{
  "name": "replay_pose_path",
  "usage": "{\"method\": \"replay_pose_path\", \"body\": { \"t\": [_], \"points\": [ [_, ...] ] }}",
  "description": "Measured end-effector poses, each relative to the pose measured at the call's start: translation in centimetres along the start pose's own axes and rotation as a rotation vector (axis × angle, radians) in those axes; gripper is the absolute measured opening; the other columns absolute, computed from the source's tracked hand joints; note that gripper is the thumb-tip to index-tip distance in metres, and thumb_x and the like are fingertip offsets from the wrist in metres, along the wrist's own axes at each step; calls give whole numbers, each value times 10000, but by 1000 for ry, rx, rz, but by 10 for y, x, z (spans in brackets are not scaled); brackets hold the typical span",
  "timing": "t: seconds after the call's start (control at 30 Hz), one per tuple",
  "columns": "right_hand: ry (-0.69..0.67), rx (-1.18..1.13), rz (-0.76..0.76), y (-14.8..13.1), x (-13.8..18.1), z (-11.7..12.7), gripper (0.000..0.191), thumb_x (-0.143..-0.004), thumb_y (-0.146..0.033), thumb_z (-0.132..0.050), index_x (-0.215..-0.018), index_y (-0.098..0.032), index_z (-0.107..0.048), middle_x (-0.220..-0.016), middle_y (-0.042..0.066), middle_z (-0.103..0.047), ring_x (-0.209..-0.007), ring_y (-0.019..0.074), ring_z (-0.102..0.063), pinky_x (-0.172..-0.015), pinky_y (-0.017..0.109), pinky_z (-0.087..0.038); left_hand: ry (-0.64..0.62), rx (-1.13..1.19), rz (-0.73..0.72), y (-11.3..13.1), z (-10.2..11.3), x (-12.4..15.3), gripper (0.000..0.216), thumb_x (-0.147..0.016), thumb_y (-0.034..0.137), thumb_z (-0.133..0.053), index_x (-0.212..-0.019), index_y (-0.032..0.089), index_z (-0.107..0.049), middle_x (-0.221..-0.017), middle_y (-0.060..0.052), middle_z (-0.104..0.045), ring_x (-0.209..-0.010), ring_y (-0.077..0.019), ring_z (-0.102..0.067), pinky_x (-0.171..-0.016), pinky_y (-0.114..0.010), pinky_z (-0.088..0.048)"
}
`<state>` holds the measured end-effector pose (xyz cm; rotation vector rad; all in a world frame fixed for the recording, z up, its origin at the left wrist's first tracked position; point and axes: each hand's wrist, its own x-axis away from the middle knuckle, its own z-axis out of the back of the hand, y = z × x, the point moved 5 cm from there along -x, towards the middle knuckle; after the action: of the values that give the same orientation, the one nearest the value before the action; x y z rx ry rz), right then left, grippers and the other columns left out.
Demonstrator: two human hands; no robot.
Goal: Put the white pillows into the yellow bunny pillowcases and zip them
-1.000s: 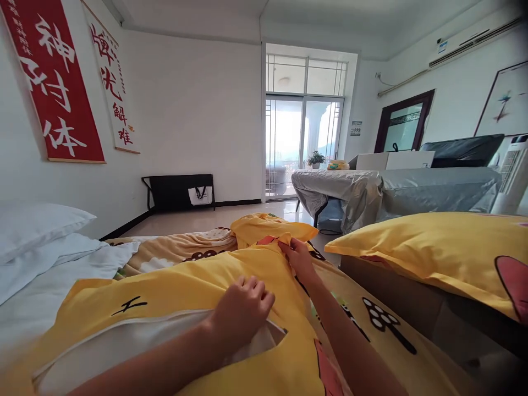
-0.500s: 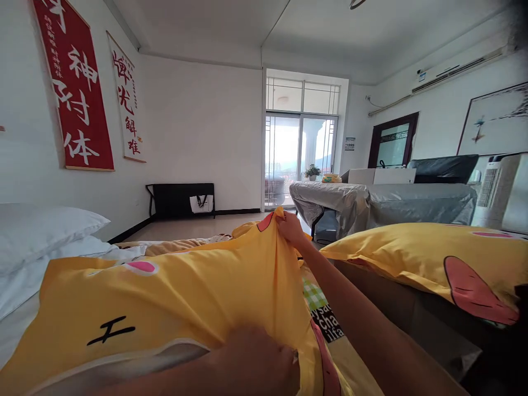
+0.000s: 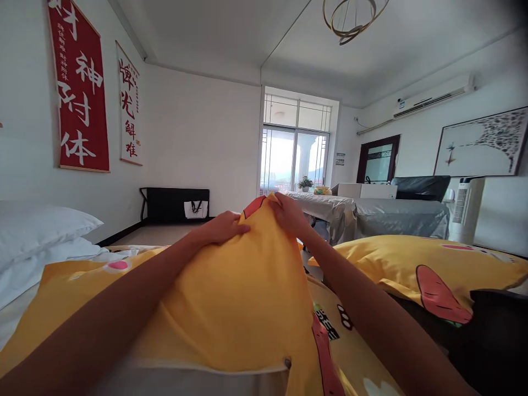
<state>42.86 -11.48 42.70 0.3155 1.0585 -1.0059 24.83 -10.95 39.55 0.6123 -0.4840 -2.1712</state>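
Note:
A yellow cartoon-print pillowcase (image 3: 231, 297) spreads in front of me, its far corner lifted to a peak. My right hand (image 3: 290, 215) pinches that corner from the right. On the left of the peak, my left hand (image 3: 225, 226) grips the far edge, thumb on the near side and the other fingers partly hidden behind the cloth. Along the near edge runs a pale-rimmed opening, with a small dark piece (image 3: 287, 362) at its right end; whitish material shows below it. Printed carrots and a pink cheek spot are visible on the fabric.
To the right lies another yellow pillow (image 3: 396, 258) on a dark surface. White pillows (image 3: 45, 228) are stacked at the left. A patterned sheet (image 3: 350, 352) lies beneath the pillowcase. Beyond stand a grey-covered table (image 3: 400, 217) and a black folded item (image 3: 165, 204) against the wall.
My left hand has gone from the near opening up to the far edge beside my right hand. The right hand keeps its corner. The camera view has tilted upward.

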Motion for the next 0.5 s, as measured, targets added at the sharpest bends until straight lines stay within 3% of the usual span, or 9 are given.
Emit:
{"method": "replay_pose_path", "body": {
  "t": [0.13, 0.27, 0.33, 0.4, 0.5],
  "points": [
    [35, -352, -172, 13, -8, 7, 163, -766, -337, -481, -692, -193, -501, -666, 2, -519, -633, 147, -451, -571, 265, -333, 31, -33, -54, 18, 15, 1, 489, -744, 602, -551, -984, 183, -627, -951, -57, -700, -809, -223, -651, -643, -269, -466],
    [50, -602, -302, 7, -5, -1, 157, -778, -343, -469, -756, -192, -507, -694, 9, -538, -641, 153, -490, -569, 266, -378, -157, 43, 166, 9, 19, 19, 493, -654, 589, -657, -998, 236, -642, -996, -39, -711, -765, -216, -667, -613, -269, -478],
    [108, -511, -296, -3, -2, -2, 159, -829, -319, -403, -770, -195, -484, -698, 16, -539, -640, 152, -486, -568, 261, -369, -158, 31, 249, 1, 23, 26, 435, -644, 535, -676, -951, 229, -648, -982, -37, -715, -781, -217, -668, -611, -263, -479],
    [142, -214, -186, -16, 2, 0, 177, -876, -264, -326, -818, -192, -477, -720, 31, -550, -635, 154, -469, -568, 260, -329, -70, -25, 276, -5, 29, 29, 389, -640, 479, -678, -924, 215, -643, -966, -42, -716, -810, -221, -664, -609, -257, -474],
    [20, 198, 50, -26, 4, -5, 153, -852, -152, -358, -908, -178, -498, -786, 62, -586, -600, 152, -448, -574, 275, -252, -5, -80, 285, -9, 29, 26, 357, -682, 482, -628, -882, 187, -638, -937, -65, -716, -803, -220, -660, -606, -256, -464]
  ]
}}
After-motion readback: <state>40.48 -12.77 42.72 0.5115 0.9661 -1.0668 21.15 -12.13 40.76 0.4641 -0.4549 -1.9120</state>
